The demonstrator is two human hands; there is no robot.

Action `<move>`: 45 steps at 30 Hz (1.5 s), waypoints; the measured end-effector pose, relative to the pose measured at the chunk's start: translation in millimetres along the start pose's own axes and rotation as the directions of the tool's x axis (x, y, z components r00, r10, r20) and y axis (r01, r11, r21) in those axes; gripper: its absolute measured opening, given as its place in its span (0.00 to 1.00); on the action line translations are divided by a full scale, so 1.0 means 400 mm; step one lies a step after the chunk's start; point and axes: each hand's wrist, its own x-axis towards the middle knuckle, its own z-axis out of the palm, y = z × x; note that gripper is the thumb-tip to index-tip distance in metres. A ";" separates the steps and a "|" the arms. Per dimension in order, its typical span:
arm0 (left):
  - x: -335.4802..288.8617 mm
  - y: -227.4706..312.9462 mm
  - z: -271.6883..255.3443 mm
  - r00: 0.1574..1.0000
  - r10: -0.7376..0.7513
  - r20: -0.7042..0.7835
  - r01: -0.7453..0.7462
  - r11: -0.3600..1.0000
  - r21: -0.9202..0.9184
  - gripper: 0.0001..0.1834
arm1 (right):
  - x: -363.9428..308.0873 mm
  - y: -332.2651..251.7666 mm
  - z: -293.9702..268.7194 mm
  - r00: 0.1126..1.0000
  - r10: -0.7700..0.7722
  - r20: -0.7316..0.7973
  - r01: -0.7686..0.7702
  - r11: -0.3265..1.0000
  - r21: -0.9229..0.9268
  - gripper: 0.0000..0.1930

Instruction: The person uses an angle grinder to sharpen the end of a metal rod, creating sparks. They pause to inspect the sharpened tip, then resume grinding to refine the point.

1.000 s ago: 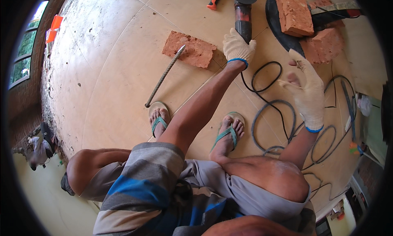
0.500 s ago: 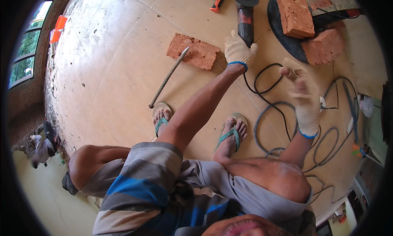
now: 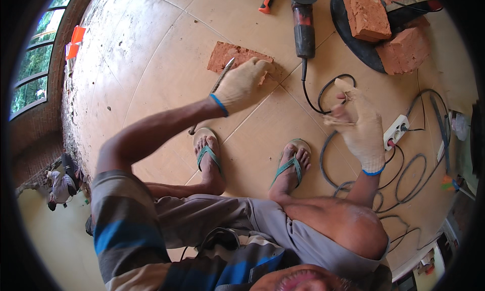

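My left hand point(image 3: 243, 85), in a cream knitted glove with a blue cuff, hovers over or beside the near right part of a red brick point(image 3: 225, 57). Its fingers are bent and mostly hidden, and contact with the brick cannot be made out. A ribbed steel rod with a pointed tip point(image 3: 226, 68) leans on the brick and passes partly behind that hand and wrist. On the floor lies an angle grinder point(image 3: 303, 32) with a dark disc, touched by neither hand. My right hand point(image 3: 359, 132), in a matching glove with some bare fingertips showing, is raised with fingers apart and holds nothing.
A cut-off saw-like machine with a black round base point(image 3: 348, 43) has bricks point(image 3: 365, 13) on it at far right. A white power strip point(image 3: 395, 132) and looped cables point(image 3: 404, 182) lie at right. An orange-handled tool point(image 3: 268, 2) lies far off. Another person point(image 3: 63, 182) is at left.
My left hand has let go of the angle grinder and moved left to the brick and rod. My right hand has shifted slightly left and down, uncovering the power strip.
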 end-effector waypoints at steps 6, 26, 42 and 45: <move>-0.161 -0.175 -0.351 0.823 -0.319 0.469 0.232 0.944 0.234 0.21 | -0.020 -0.023 0.025 0.941 -0.029 0.338 -0.252 0.609 0.752 0.35; -0.281 -0.311 0.020 0.832 -0.539 0.133 0.528 0.695 -0.487 0.23 | -0.299 0.074 0.297 0.958 0.032 0.285 0.080 0.925 -0.373 0.37; -0.385 -0.232 -0.127 0.904 -0.274 0.328 0.383 0.181 -0.906 0.34 | -0.394 0.226 0.421 0.985 -0.068 0.157 0.128 0.902 -0.412 0.28; -0.377 -0.229 -0.138 0.908 -0.220 0.357 0.382 0.082 -0.920 0.33 | -0.394 0.229 0.424 0.985 -0.076 0.153 0.135 0.897 -0.420 0.27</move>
